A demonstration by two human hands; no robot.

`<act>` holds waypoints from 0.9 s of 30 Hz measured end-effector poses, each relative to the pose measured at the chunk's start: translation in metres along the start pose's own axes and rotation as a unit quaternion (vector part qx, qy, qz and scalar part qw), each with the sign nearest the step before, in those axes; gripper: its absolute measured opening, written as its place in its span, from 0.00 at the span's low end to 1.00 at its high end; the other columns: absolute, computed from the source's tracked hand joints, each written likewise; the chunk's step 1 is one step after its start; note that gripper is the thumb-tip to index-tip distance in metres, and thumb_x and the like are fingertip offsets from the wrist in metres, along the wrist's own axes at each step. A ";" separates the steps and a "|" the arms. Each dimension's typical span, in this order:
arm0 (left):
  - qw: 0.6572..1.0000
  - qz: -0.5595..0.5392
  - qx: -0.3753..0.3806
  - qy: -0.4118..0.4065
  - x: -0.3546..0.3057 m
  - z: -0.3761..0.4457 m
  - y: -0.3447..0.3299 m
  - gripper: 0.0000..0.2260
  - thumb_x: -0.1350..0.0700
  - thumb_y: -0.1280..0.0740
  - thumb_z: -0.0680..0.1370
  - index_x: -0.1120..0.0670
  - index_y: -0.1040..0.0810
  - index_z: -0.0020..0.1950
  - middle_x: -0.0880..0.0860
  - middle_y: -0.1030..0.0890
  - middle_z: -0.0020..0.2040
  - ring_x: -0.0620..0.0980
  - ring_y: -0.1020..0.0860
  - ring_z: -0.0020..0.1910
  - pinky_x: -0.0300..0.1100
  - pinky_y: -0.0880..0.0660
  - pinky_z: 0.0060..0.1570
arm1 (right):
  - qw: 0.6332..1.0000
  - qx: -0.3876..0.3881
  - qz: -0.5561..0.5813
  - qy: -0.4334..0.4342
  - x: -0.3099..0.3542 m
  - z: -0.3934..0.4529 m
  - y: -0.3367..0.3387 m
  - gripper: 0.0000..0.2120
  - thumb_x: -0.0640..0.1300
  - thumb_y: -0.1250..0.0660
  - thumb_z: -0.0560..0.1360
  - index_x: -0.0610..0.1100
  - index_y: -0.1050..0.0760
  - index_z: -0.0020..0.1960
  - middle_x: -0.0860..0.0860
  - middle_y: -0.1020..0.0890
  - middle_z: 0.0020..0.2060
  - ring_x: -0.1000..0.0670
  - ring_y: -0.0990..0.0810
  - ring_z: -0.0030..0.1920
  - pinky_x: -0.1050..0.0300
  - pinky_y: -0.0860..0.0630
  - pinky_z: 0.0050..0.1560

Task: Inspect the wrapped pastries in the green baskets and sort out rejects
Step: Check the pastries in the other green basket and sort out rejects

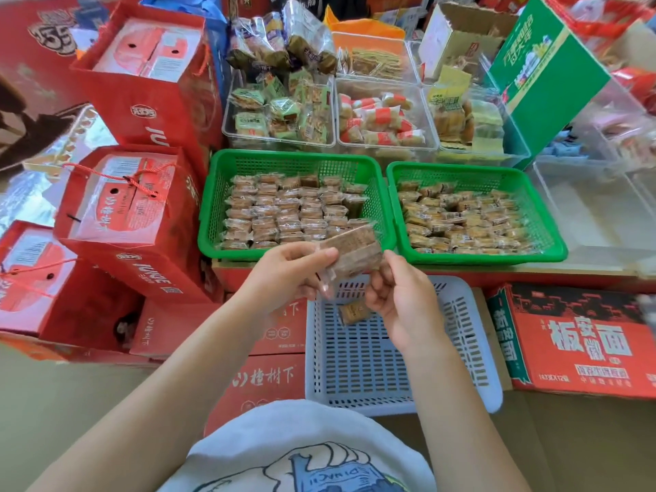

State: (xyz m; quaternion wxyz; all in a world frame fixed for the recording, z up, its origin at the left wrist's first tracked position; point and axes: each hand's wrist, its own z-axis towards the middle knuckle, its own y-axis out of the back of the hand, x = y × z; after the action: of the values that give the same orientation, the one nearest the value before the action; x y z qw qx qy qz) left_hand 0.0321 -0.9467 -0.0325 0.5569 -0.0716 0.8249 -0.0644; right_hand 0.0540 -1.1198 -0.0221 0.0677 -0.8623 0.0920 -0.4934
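Closest in, a white slotted basket (390, 353) sits low with one wrapped pastry (353, 311) lying in it. Above it, both hands share a clear-wrapped brown pastry (351, 252): left hand (289, 271) pinching one end, right hand (397, 296) pinching the other. Beyond, two green baskets, left (209, 221) and right (553, 236), hold rows of wrapped pastries, with clear snack tubs (333, 111) behind.
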 end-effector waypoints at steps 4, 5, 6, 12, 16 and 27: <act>0.999 -0.006 -0.025 0.023 0.008 0.036 -0.010 0.17 0.44 0.22 0.65 0.56 0.16 0.42 0.54 0.18 0.38 0.48 0.26 0.32 0.35 0.30 0.28 | 0.990 -0.028 -0.130 0.044 0.007 0.034 0.017 0.13 0.48 0.43 0.84 0.41 0.25 0.49 0.46 0.17 0.40 0.48 0.20 0.36 0.52 0.26 0.34; 0.999 0.000 -0.022 0.028 0.008 0.045 -0.013 0.14 0.44 0.22 0.65 0.54 0.16 0.39 0.53 0.19 0.37 0.47 0.27 0.30 0.35 0.30 0.29 | 0.991 0.004 -0.130 0.037 0.009 0.044 0.021 0.14 0.52 0.42 0.84 0.43 0.24 0.55 0.46 0.16 0.46 0.48 0.17 0.40 0.52 0.23 0.35; 0.999 0.011 -0.016 0.030 0.007 0.054 -0.016 0.12 0.44 0.23 0.67 0.52 0.17 0.37 0.51 0.20 0.35 0.46 0.28 0.30 0.36 0.30 0.31 | 0.989 0.044 -0.141 0.029 0.012 0.055 0.024 0.16 0.56 0.41 0.83 0.45 0.24 0.58 0.46 0.15 0.49 0.48 0.16 0.43 0.52 0.21 0.37; 0.978 0.132 -0.159 -0.025 0.017 0.138 -0.018 0.06 0.52 0.31 0.80 0.51 0.16 0.54 0.43 0.18 0.34 0.41 0.22 0.29 0.31 0.30 0.29 | 0.967 0.033 -0.247 0.058 0.024 0.142 0.030 0.14 0.48 0.28 0.77 0.45 0.23 0.59 0.48 0.17 0.50 0.49 0.18 0.45 0.53 0.21 0.41; 0.917 0.338 -0.210 -0.008 0.046 0.202 0.006 0.15 0.52 0.37 0.83 0.53 0.24 0.69 0.53 0.22 0.63 0.50 0.22 0.57 0.41 0.26 0.53 | 0.924 -0.008 -0.361 0.123 0.033 0.221 0.025 0.15 0.47 0.29 0.77 0.51 0.25 0.63 0.50 0.22 0.59 0.46 0.19 0.54 0.44 0.20 0.57; 0.780 0.615 -0.096 0.060 0.101 0.236 0.036 0.26 0.43 0.47 0.83 0.47 0.42 0.81 0.51 0.50 0.83 0.54 0.51 0.81 0.57 0.48 0.76 | 0.666 -0.018 -0.663 0.340 0.041 0.388 -0.029 0.16 0.34 0.34 0.76 0.43 0.26 0.62 0.46 0.20 0.56 0.41 0.26 0.57 0.47 0.29 0.56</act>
State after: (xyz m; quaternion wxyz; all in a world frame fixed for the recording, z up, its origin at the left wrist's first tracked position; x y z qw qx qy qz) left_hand 0.2123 -0.9369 -0.2186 0.4181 0.4019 0.7272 0.3671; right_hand 0.4117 -1.0905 -0.1769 -0.3288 -0.4690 -0.4790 -0.6653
